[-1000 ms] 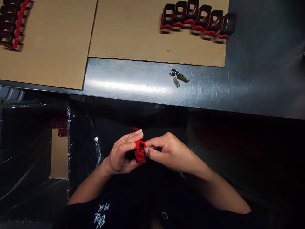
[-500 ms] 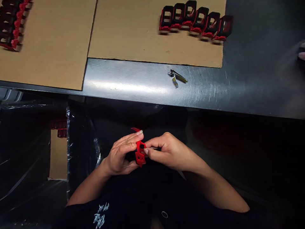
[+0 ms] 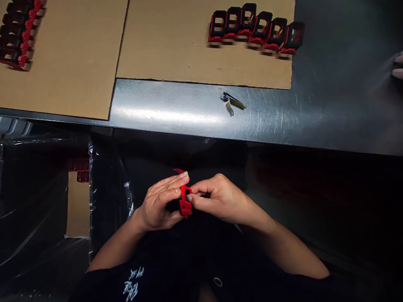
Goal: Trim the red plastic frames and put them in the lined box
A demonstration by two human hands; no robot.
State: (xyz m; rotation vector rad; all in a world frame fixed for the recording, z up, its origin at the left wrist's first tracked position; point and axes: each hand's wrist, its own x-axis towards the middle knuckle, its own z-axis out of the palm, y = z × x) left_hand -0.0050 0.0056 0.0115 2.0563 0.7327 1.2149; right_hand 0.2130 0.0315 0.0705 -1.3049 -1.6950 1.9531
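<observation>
Red plastic, by the look of it, makes up the small openwork part (image 3: pixel 185 205) at lower centre, held up between two bare hands. The left hand (image 3: pixel 162 205) grasps it from the left with thumb and fingers; the right hand (image 3: pixel 217 197) has thumb and forefinger pinched at its right edge, though whether on the rim or on something smaller cannot be told. With both hands engaged, this part seems unfinished. At lower left, darker red pieces (image 3: pixel 82 176) lie at the top of a cardboard strip (image 3: pixel 77 209), near clear plastic film (image 3: pixel 91 205); their stage is unclear. Farther off, at upper centre, what looks like a nail clipper (image 3: pixel 238 103) lies on the metal table (image 3: pixel 163 102), out of both hands. Beyond it, six red-and-black frames (image 3: pixel 257 40) stand in a bent row on the right cardboard sheet (image 3: pixel 176 46); another row (image 3: pixel 25 35) fills the upper left corner. Such rows suggest sorting, but which are done and which left, nothing shows.
</observation>
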